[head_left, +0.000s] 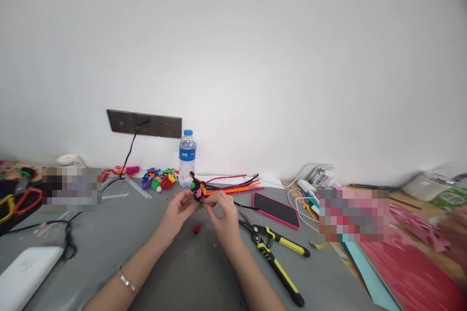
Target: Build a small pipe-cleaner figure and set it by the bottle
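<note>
Between my two hands, just above the grey table mat, is a small pipe-cleaner figure (199, 189) in black, orange, green and pink. My left hand (179, 211) pinches its left side. On its lower right, the fingers of my right hand (222, 211) are closed together; they cover part of the figure. Behind my right hand lie long pipe cleaners (244, 187) in black, orange and magenta. A small dark-pink scrap (196, 229) rests on the mat below my hands.
Yellow-and-black pliers (282, 243) and a pink-edged phone (276, 210) lie to the right. A water bottle (187, 155) stands behind, beside colourful pipe-cleaner pieces (160, 180). At left are red-and-yellow-handled scissors (27, 202), a black cable (69, 233) and a white box-shaped device (31, 272).
</note>
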The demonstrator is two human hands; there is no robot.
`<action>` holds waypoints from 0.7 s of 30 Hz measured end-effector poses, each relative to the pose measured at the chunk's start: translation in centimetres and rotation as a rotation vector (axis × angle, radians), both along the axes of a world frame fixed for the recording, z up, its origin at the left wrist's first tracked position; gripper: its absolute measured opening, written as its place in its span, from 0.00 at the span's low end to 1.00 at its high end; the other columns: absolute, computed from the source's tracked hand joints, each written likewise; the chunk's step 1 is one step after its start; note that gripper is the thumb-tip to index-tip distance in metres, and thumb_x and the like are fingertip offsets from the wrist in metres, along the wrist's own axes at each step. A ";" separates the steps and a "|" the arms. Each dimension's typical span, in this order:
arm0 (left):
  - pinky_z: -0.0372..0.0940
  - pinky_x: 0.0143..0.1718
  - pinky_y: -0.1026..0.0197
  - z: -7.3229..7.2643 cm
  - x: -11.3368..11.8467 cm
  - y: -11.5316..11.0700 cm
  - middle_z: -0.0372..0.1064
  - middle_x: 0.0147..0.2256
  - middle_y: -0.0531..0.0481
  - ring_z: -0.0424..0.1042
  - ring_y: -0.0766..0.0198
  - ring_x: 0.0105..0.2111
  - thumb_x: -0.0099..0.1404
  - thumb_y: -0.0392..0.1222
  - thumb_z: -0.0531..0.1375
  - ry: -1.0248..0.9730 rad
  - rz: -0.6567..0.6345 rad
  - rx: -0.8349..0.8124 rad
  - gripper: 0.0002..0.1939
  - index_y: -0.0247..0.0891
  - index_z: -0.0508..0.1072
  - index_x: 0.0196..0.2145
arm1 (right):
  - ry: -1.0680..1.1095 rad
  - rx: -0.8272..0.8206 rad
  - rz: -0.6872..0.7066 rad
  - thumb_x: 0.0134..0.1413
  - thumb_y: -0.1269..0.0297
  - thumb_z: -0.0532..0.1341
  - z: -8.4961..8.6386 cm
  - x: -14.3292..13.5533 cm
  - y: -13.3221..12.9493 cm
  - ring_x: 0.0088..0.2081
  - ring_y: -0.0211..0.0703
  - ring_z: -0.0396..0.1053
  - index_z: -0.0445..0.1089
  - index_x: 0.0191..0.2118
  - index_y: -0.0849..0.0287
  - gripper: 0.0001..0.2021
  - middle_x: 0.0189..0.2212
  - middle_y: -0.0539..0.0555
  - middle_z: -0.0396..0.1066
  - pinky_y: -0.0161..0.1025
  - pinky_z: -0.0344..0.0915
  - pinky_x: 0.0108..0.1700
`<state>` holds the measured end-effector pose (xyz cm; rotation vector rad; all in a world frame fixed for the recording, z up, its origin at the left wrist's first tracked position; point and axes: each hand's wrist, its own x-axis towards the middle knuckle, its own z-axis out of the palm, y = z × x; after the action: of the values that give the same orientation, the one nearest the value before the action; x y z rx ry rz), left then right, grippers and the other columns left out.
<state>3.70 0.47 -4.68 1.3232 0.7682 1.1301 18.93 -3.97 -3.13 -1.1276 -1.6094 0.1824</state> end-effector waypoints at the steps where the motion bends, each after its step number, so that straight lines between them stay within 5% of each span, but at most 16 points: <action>1: 0.68 0.39 0.58 0.0 0.0 0.0 0.73 0.39 0.47 0.72 0.59 0.37 0.55 0.46 0.66 0.006 0.000 0.000 0.15 0.38 0.72 0.39 | -0.005 0.003 -0.003 0.54 0.75 0.59 -0.1 0.0 0.0 0.32 0.41 0.66 0.68 0.31 0.56 0.07 0.29 0.49 0.70 0.40 0.56 0.40; 21: 0.68 0.37 0.59 0.4 0.1 -0.2 0.73 0.34 0.49 0.73 0.59 0.35 0.54 0.49 0.65 0.056 0.007 0.042 0.14 0.39 0.71 0.34 | -0.006 0.034 -0.059 0.56 0.71 0.59 -0.2 0.2 0.0 0.30 0.42 0.66 0.71 0.31 0.55 0.06 0.29 0.50 0.70 0.42 0.56 0.38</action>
<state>3.79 0.26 -4.33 1.3930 0.7941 1.1243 19.13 -3.97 -3.32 -1.1493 -1.5770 0.1129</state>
